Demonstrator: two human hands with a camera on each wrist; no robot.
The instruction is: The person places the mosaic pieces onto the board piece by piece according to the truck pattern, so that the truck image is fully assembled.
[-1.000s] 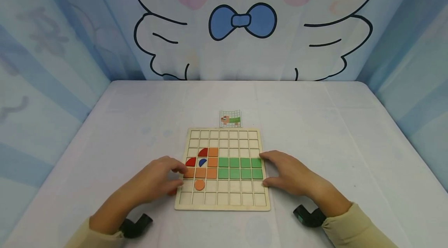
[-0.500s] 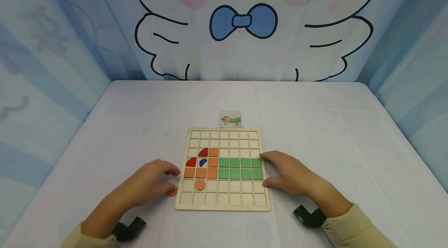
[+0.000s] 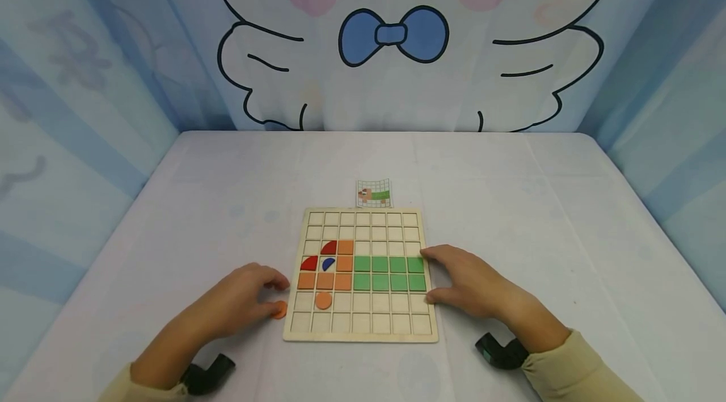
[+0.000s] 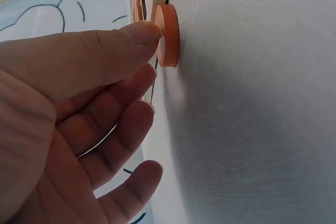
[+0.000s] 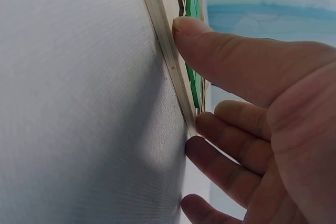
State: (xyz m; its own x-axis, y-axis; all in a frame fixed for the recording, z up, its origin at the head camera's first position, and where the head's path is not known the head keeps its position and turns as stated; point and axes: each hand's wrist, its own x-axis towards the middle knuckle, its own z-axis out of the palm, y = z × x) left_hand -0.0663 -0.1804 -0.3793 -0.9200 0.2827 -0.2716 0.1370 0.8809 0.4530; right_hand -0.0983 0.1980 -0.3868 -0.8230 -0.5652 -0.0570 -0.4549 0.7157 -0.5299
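Just left of the wooden grid board (image 3: 380,323), an orange disc (image 3: 279,309) lies flat on the tablecloth. My left hand (image 3: 238,298) has its thumb tip on that disc, as the left wrist view shows; its other fingers bend loosely, apart from the disc. At the board's right edge rests my right hand (image 3: 473,282), thumb and fingertips touching the rim. On the board are green squares (image 3: 389,273), orange squares (image 3: 343,263), red quarter-circle pieces (image 3: 309,263), a blue half-round piece (image 3: 328,263) and a second orange disc (image 3: 324,300).
A small picture card (image 3: 374,193) with a green and orange grid figure lies at the board's far edge. White cloth covers the table (image 3: 482,188). Printed curtains (image 3: 391,93) hang behind it and at both sides.
My left hand has drawn back left and slightly nearer from the board's left edge, uncovering an orange square there. The disc beside the board shows more now. My right hand stays in place.
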